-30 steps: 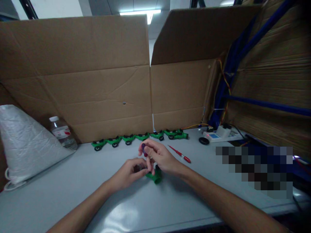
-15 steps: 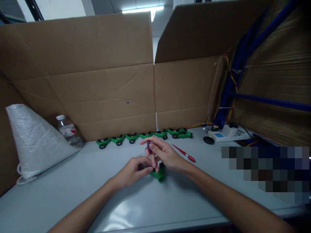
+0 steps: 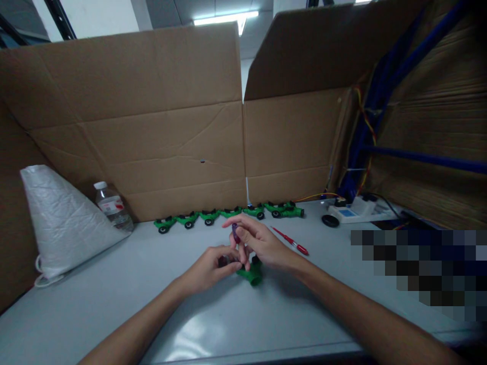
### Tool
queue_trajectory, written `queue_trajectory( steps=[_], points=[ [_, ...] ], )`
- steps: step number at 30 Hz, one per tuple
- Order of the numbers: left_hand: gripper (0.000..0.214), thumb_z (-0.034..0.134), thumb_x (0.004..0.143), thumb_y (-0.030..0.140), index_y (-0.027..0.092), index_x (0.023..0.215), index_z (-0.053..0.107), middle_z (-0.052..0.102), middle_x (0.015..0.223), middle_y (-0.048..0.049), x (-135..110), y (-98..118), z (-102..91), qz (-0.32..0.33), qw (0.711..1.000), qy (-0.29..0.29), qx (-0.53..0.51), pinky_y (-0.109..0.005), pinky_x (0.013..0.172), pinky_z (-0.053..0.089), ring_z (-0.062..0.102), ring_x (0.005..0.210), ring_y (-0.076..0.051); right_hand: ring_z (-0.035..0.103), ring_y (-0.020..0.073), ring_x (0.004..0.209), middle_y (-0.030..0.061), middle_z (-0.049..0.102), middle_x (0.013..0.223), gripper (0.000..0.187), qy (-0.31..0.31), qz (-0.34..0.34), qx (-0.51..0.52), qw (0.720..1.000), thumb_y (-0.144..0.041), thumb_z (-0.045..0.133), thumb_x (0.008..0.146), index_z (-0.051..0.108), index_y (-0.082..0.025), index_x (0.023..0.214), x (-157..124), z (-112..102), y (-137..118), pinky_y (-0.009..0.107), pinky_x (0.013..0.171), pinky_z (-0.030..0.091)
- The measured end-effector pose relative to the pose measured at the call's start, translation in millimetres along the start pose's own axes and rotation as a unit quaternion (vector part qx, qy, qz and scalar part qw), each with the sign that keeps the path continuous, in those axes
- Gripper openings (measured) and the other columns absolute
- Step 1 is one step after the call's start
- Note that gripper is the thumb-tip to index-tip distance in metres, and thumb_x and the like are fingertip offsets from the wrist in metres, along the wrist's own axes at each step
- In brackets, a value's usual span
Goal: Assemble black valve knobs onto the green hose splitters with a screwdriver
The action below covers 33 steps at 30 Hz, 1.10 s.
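- Green toy car (image 3: 250, 275) lies on the table (image 3: 114, 289), long axis toward 4 o'clock.
- Left hand (image 3: 211, 267) pinches its end; right hand (image 3: 255, 245) grips a purple-handled tool (image 3: 235, 232).
- Red screwdriver (image 3: 291, 241) lies at 2 o'clock; a row of green cars (image 3: 228, 215) stands at 12.

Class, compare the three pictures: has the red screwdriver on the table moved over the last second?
No. The red screwdriver keeps its place just in front of the right end of the row of green toy cars; only the camera has shifted.
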<state>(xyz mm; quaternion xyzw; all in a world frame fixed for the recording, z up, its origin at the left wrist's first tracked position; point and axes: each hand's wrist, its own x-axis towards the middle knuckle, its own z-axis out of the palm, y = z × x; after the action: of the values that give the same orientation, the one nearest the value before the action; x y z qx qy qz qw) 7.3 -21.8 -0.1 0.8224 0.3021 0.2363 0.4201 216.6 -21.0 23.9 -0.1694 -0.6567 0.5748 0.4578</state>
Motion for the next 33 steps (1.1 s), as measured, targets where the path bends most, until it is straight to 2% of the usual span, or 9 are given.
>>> queue_trajectory(
  steps=[3, 7, 10, 13, 16, 18, 21, 26, 33],
  points=[
    [0.032, 0.062, 0.103, 0.042, 0.012, 0.103, 0.075, 0.069, 0.091, -0.0048, 0, 2, -1.4, 0.001, 1.000, -0.008, 0.006, -0.024, 0.067, 0.038, 0.050, 0.072, -0.012, 0.065, 0.0083, 0.051, -0.0023, 0.064, 0.089, 0.036, -0.017, 0.006, -0.009, 1.000, -0.056, 0.060, 0.102, 0.056, -0.023, 0.115, 0, -3, -5, 0.019, 0.042, 0.055],
    [0.031, 0.064, 0.102, 0.041, 0.012, 0.101, 0.075, 0.069, 0.089, -0.0041, 0, 3, -2.3, -0.003, 1.000, -0.003, 0.022, -0.024, 0.067, 0.038, 0.049, 0.071, -0.012, 0.064, 0.0086, 0.048, -0.0016, 0.069, 0.089, 0.033, 0.023, -0.005, -0.024, 0.999, -0.052, 0.066, 0.099, 0.053, -0.022, 0.105, 1, 1, -1, 0.018, 0.039, 0.052],
    [0.031, 0.063, 0.103, 0.041, 0.013, 0.101, 0.075, 0.070, 0.093, -0.0051, 1, 2, -1.1, 0.005, 1.000, -0.003, 0.009, -0.024, 0.072, 0.041, 0.054, 0.077, -0.013, 0.061, 0.0084, 0.042, -0.0060, 0.067, 0.078, 0.032, 0.071, -0.009, -0.035, 0.997, -0.047, 0.072, 0.096, 0.051, -0.024, 0.100, 0, 6, 7, 0.017, 0.036, 0.049],
    [0.033, 0.063, 0.102, 0.044, 0.013, 0.100, 0.075, 0.070, 0.091, -0.0042, 0, -1, -0.5, -0.001, 1.000, 0.000, 0.005, -0.023, 0.071, 0.041, 0.053, 0.075, -0.013, 0.058, 0.0089, 0.038, -0.0107, 0.059, 0.064, 0.034, 0.086, -0.008, -0.036, 0.996, -0.045, 0.075, 0.094, 0.048, -0.024, 0.096, 1, 8, 10, 0.016, 0.035, 0.047],
    [0.035, 0.064, 0.101, 0.047, 0.013, 0.103, 0.076, 0.069, 0.089, -0.0037, 0, -2, -1.8, -0.013, 1.000, 0.002, 0.007, -0.023, 0.067, 0.038, 0.050, 0.072, -0.012, 0.061, 0.0088, 0.042, -0.0063, 0.066, 0.077, 0.035, 0.062, -0.007, -0.017, 0.998, -0.049, 0.072, 0.096, 0.050, -0.023, 0.100, 2, 4, 6, 0.017, 0.036, 0.050],
    [0.037, 0.064, 0.102, 0.046, 0.012, 0.105, 0.077, 0.070, 0.090, -0.0050, 0, 0, -3.0, -0.013, 1.000, -0.003, 0.002, -0.023, 0.067, 0.038, 0.051, 0.072, -0.012, 0.065, 0.0090, 0.047, -0.0026, 0.069, 0.088, 0.035, 0.032, 0.000, -0.005, 0.999, -0.053, 0.067, 0.099, 0.052, -0.023, 0.110, 2, 1, 1, 0.018, 0.039, 0.053],
    [0.037, 0.063, 0.102, 0.045, 0.012, 0.106, 0.078, 0.072, 0.091, -0.0062, -1, 3, -4.2, -0.017, 1.000, -0.012, -0.004, -0.024, 0.068, 0.040, 0.054, 0.074, -0.013, 0.066, 0.0086, 0.051, -0.0005, 0.068, 0.093, 0.037, -0.012, 0.019, -0.002, 1.000, -0.054, 0.061, 0.102, 0.054, -0.023, 0.123, 1, -4, -8, 0.018, 0.042, 0.054],
    [0.032, 0.067, 0.099, 0.042, 0.013, 0.109, 0.078, 0.074, 0.098, -0.0070, -1, 3, -3.0, -0.016, 1.000, -0.019, -0.019, -0.026, 0.075, 0.045, 0.060, 0.081, -0.015, 0.066, 0.0088, 0.053, 0.0011, 0.069, 0.095, 0.035, -0.042, 0.045, -0.015, 0.998, -0.054, 0.059, 0.103, 0.056, -0.022, 0.117, 0, -8, -11, 0.018, 0.042, 0.053],
    [0.031, 0.072, 0.096, 0.040, 0.013, 0.110, 0.077, 0.073, 0.101, -0.0069, 0, -3, -1.2, -0.018, 0.999, -0.019, -0.026, -0.027, 0.073, 0.045, 0.059, 0.078, -0.014, 0.065, 0.0088, 0.050, -0.0001, 0.069, 0.091, 0.031, -0.021, 0.026, -0.035, 0.999, -0.050, 0.063, 0.102, 0.054, -0.021, 0.108, 1, -6, -8, 0.018, 0.041, 0.052]
  ],
)
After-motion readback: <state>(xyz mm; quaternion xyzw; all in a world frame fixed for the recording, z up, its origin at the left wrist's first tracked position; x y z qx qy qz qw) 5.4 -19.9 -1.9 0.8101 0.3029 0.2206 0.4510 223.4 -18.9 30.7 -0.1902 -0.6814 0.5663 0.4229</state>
